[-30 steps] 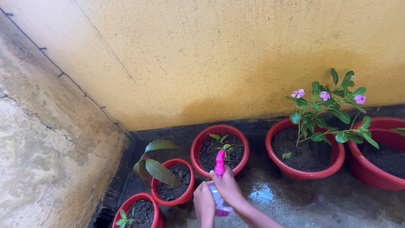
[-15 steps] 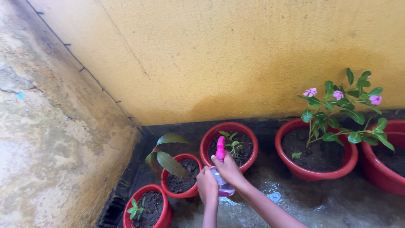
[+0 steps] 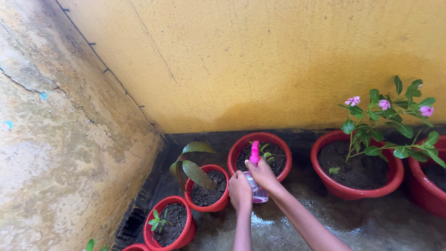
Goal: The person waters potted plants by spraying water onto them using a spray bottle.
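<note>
Both my hands hold a small clear spray bottle (image 3: 258,191) with a pink nozzle head (image 3: 254,153). My right hand (image 3: 263,175) grips its upper part near the trigger. My left hand (image 3: 240,191) cups its lower left side. The nozzle points at a red pot (image 3: 260,138) with a small green seedling (image 3: 265,152) in dark soil, right behind the bottle. A smaller red pot (image 3: 207,205) with a large-leaved sapling (image 3: 191,168) sits just left of my left hand.
Another small red pot (image 3: 170,236) with a seedling stands at the lower left. To the right are a large red pot (image 3: 357,189) with a pink-flowering plant (image 3: 385,116) and one more red pot (image 3: 424,190). A yellow wall rises behind, a stained wall at left; the floor is wet.
The view has shifted left and slightly down, so the pots sit further right in frame. My hands stay on the spray bottle, aimed at the same middle pot.
</note>
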